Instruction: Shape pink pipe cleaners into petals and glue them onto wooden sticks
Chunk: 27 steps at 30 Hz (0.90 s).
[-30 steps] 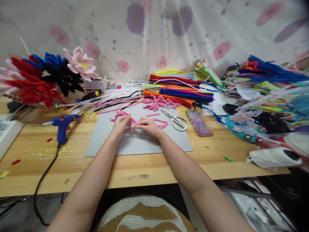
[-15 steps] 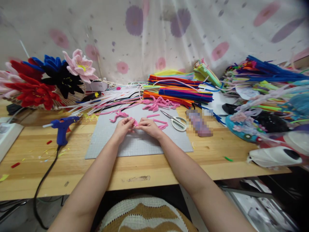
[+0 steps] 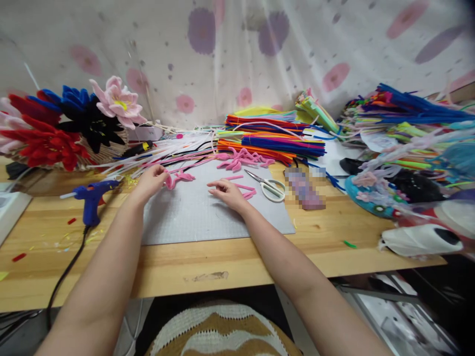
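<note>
At the left of the grey mat [image 3: 200,222], my left hand [image 3: 153,182] has its fingers closed around the end of a pink fuzzy piece [image 3: 169,183], beside another curled pink piece [image 3: 182,176]. My right hand [image 3: 227,192] is over the middle of the mat with fingers apart and nothing in them. Just beyond it lie short pink strips [image 3: 245,187]. White-handled scissors [image 3: 273,191] rest at the mat's right side. A heap of pink shaped pieces [image 3: 241,159] sits at the mat's back edge.
A blue glue gun [image 3: 91,202] stands on the left of the wooden table [image 3: 208,269], its cord running off the front edge. Fuzzy flowers [image 3: 118,103] are at the back left. Bundled coloured stems [image 3: 284,143] lie behind the mat. A white roll [image 3: 419,240] lies right.
My hands have parted. The left moved left with a pink piece to the curled piece there; the right let go and opened, staying near the middle. The view has shifted slightly.
</note>
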{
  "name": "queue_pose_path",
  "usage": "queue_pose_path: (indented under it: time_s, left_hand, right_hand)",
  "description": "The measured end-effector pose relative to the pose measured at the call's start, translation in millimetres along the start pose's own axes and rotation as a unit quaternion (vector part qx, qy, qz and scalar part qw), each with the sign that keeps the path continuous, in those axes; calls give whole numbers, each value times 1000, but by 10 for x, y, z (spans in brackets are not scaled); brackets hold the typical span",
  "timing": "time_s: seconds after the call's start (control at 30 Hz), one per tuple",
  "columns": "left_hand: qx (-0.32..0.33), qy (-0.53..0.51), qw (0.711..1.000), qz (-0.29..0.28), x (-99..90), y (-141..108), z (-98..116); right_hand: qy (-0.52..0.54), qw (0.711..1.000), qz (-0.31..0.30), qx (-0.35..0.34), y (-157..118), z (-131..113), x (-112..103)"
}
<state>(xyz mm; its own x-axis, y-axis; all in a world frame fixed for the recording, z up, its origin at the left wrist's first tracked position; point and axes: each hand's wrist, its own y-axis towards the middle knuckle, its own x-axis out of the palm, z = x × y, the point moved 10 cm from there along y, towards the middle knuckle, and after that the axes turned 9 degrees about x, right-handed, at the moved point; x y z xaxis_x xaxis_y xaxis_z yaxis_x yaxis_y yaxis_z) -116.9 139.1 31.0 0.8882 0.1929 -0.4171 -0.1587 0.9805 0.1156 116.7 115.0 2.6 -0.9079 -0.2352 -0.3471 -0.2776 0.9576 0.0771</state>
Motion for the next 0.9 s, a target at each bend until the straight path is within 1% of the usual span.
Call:
queue_pose_path:
  time_s: [0.07,0.17,0.23,0.33,0.37,0.43,0.5,0.57,0.7,0.77,0.8,0.83,0.87,0.9]
  left_hand:
    - [22,71,996,-44,-4,104,10]
    - [49,148,985,-75,49,192,50]
    - [32,144,984,-101,137,216,21]
    - [-23,93,986,-138,250,215,-79]
    - [-33,84,986,-137,251,218,-93]
    - [-28,87,989,-120,204,236,-75]
    - [-5,114,989,-99,139,252,-21]
    - [20,153,984,-87,116,251,33]
    - [64,239,964,-93,235,202,68]
    - [87,268,957,-65,248,183,90]
    - [95,275,956,-46,225,179,101]
    - [92,276,956,-33,193,177,94]
    - [76,272,959,-31,157,180,64]
    - [45,262,963,-40,118,183,8]
  right_hand:
    - [3,1000,16,13,13,50,-10]
    - [8,999,28,21,20,80,-17]
    - [11,999,30,19,18,77,-22]
    - [7,999,33,18,13,71,-32]
    - [5,999,34,19,13,71,-32]
    - [3,999,36,20,13,74,-31]
    - [5,999,40,25,15,84,-30]
    - [5,999,44,30,18,95,-31]
    - [-8,999,40,27,21,90,-14]
    - [-19,999,36,24,19,83,-4]
    - [-24,999,36,25,18,82,-3]
    - [-28,999,37,26,17,83,-5]
    - [-30,998,38,27,15,83,-7]
    - [-31,998,39,28,13,82,-8]
